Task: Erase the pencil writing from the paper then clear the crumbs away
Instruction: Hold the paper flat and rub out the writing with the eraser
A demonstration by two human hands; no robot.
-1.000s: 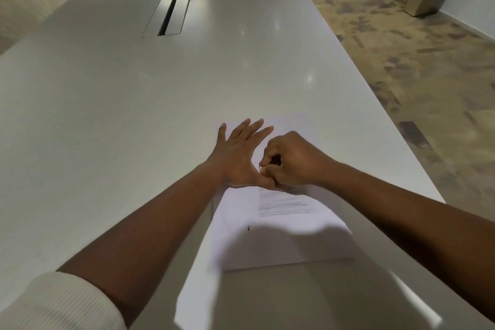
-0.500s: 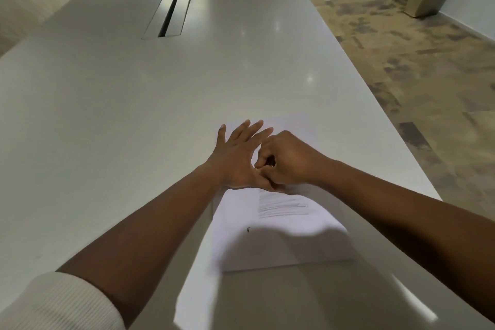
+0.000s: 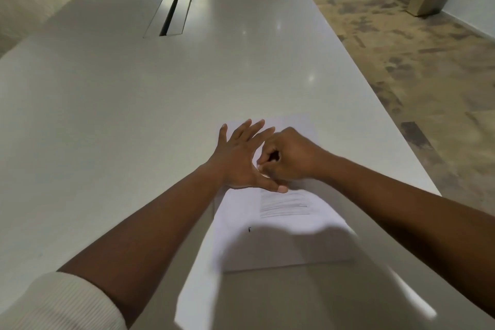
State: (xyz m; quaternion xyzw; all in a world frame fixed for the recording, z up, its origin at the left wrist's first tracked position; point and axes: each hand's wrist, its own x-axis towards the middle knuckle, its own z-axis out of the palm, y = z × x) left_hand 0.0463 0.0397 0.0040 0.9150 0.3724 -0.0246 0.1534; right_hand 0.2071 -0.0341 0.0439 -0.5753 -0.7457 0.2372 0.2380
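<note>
Left hand (image 3: 238, 158) flat on paper (image 3: 281, 238), right hand (image 3: 288, 155) curled

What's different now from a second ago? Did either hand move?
The right hand, fingers curled as if pinching something small, though an eraser cannot be made out, slid a little away from the person and to the left, toward the left hand's fingers. The left hand stayed flat, pressing the white sheet of paper. The grey pencil lines nearest the person look unchanged.
</note>
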